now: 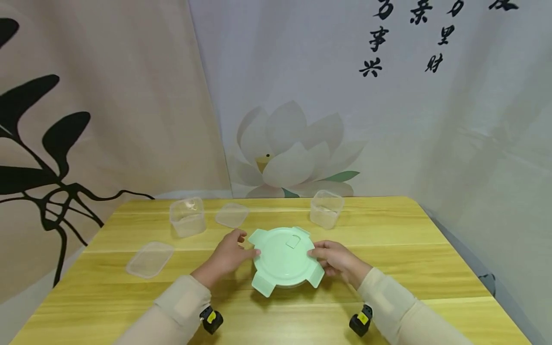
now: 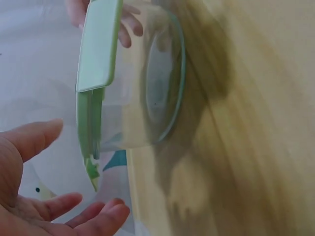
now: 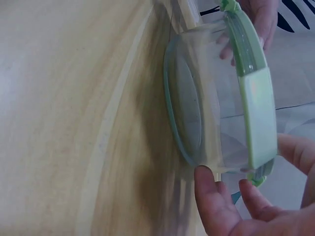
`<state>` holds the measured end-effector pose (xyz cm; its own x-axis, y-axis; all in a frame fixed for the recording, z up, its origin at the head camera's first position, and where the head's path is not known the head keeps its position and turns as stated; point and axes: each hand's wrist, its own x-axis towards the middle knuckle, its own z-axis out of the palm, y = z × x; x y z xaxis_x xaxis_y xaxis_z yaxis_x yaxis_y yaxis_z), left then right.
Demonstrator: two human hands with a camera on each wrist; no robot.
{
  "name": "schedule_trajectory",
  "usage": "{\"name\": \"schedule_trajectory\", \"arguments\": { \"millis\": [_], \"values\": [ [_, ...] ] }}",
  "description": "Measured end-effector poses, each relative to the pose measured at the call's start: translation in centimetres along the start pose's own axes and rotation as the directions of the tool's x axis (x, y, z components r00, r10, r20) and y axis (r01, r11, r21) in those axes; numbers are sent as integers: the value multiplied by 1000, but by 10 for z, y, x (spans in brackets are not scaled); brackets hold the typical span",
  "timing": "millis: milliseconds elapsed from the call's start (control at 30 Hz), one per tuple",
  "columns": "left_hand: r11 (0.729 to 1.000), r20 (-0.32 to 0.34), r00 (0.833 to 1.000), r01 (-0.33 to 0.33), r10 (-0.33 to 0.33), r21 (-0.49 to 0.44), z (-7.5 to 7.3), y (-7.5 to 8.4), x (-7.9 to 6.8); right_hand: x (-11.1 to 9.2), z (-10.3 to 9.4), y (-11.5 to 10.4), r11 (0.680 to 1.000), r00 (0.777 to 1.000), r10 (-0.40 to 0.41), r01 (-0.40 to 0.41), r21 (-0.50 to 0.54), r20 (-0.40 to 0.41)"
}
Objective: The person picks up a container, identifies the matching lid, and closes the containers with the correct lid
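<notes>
See round clear-glass container (image 2: 158,83) with mint-green plastic lid (image 1: 283,261) at centre of yellow wooden table (image 1: 409,244), between left hand (image 1: 227,256) with spread fingers and right hand (image 1: 338,261) with curved ones, cannot tell whether pinching. Could drop container if lifted by apparently unlatched lid

Yel. wood tbl (image 1: 409,249) – lotus-print cloth (image 1: 293,72) hangs bhd.

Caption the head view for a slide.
Left hand and right hand flank a green-lidded round container at a wooden table, two clear tubs behind.
</notes>
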<state>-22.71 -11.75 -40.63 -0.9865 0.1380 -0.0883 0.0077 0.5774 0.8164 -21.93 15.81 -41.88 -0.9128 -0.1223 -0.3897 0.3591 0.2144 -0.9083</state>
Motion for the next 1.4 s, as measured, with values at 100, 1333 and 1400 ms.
{"name": "schedule_trajectory", "arguments": {
  "millis": [100, 1333, 1400],
  "values": [
    [999, 7, 1000, -26, 26, 26, 0, 3, 5, -1, 1, 1, 1000, 1000, -5, 5, 2, 0],
    [974, 90, 989, -132, 117, 185, 5, 9, 12, -3, 1, 4, 1000, 1000, -14, 14, 8, 11],
    [974, 96, 988, -134, 118, 182, 4, 8, 12, -3, 1, 4, 1000, 1000, -11, 11, 6, 10]
  ]
}}
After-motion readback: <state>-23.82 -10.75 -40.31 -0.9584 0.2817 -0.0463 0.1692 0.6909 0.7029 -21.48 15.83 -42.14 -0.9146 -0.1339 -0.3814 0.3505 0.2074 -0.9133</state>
